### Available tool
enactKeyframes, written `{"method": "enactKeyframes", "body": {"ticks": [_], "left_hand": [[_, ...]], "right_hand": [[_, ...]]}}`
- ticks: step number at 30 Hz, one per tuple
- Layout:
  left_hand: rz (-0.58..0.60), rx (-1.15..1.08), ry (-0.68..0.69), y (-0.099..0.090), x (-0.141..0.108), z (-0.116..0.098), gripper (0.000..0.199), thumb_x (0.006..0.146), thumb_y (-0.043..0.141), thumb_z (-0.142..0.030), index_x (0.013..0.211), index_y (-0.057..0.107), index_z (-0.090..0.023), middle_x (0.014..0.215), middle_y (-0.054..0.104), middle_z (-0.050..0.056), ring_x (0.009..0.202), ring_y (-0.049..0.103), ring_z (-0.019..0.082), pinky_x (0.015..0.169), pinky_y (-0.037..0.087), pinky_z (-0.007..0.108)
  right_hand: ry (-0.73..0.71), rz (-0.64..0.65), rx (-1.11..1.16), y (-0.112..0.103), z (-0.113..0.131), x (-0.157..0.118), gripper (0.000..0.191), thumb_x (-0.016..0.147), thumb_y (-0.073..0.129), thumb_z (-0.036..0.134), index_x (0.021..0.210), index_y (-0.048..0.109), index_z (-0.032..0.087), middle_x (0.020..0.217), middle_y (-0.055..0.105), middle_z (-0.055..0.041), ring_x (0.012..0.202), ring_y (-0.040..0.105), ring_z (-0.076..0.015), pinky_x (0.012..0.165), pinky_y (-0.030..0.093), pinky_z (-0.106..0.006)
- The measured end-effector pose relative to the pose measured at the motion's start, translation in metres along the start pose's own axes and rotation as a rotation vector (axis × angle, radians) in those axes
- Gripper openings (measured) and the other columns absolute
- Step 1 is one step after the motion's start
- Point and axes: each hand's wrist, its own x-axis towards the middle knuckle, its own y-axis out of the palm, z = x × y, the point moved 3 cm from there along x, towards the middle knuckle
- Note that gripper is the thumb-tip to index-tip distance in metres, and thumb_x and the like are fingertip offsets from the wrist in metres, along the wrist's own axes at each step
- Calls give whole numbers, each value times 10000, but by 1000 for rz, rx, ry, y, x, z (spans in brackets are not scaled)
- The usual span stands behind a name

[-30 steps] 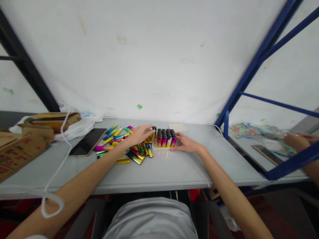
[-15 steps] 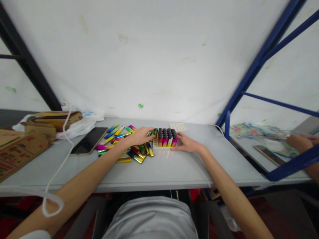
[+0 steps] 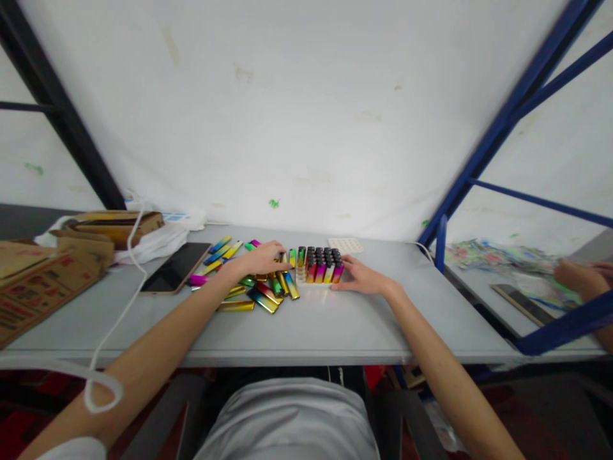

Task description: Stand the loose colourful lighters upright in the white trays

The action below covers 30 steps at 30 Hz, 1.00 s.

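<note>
A clear tray holds upright lighters with black tops and shiny pink, yellow and red bodies. Its left end shows bare cells in front of a green lighter. My right hand grips the tray's right side, with the thumb at the front corner and the fingers further back. Just left of the tray, my left hand is curled over a pile of loose metallic lighters. Something small and dark is between its thumb and fingers, too small to make out. Another green lighter stands close to those fingertips.
A phone lies left of the pile, near open cardboard boxes and white plastic. A white cable hangs across the left side. Behind the tray is a white perforated piece. Beyond the blue frame, another person's hands show.
My left hand has drawn back left from the tray to the pile, uncovering the green lighters at the tray's left end. My right hand stays at the tray's right side.
</note>
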Motion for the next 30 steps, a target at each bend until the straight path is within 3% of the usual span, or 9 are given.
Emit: {"method": "enactKeyframes", "body": {"ticks": [3,6,12,16,19,24,27,30], "left_hand": [[-100,-70,11,-5,1,-1,333,662,768,-551,736,739,-227,913,754,124,973,653,328,993,458,377],[-130,-77,-20,-9,0,-2,346,666,766,-549,797,750,-229,936,757,112,987,649,327,978,452,365],[5,31,-26,-6,-4,-3,492,612,798,-646,838,742,-212,1037,734,138,1055,646,344,915,456,338],[34,73,-24,-1,-4,-4,518,589,807,-678,802,723,-213,977,716,131,960,647,325,845,456,330],[36,99,1,3,-4,-6,483,644,770,-674,766,701,-212,906,699,117,866,638,293,784,449,321],[106,176,5,4,-4,-9,513,701,713,-663,894,676,-190,996,712,124,934,647,295,812,460,328],[98,145,-15,2,-4,-12,550,696,718,-644,992,630,-189,1066,727,123,973,665,296,816,474,332],[33,20,-31,1,-3,-13,504,713,734,-554,1046,582,-208,991,748,77,896,694,268,794,491,337]], "right_hand": [[4,6,-11,0,0,0,788,855,633,741,1394,593,168,1464,504,-176,1362,492,-347,1216,363,-527],[7,10,-13,0,0,0,800,856,627,744,1389,595,148,1458,503,-185,1365,489,-349,1220,361,-511],[0,7,-22,0,1,0,782,855,634,739,1388,595,169,1452,514,-167,1353,502,-337,1214,375,-505],[9,6,-21,-1,1,0,826,853,632,744,1419,567,146,1461,506,-183,1363,498,-339,1221,368,-496],[4,10,-18,-1,1,1,832,855,632,743,1423,564,140,1461,506,-190,1360,500,-344,1220,366,-506],[14,6,-16,0,-1,1,877,849,621,761,1443,543,121,1474,496,-203,1369,491,-351,1225,353,-521],[17,15,-20,0,-1,1,871,852,615,763,1435,551,120,1468,494,-200,1366,493,-344,1230,348,-510],[11,14,-16,0,-1,1,843,851,623,757,1423,566,141,1465,499,-187,1357,499,-342,1223,358,-510]]}}
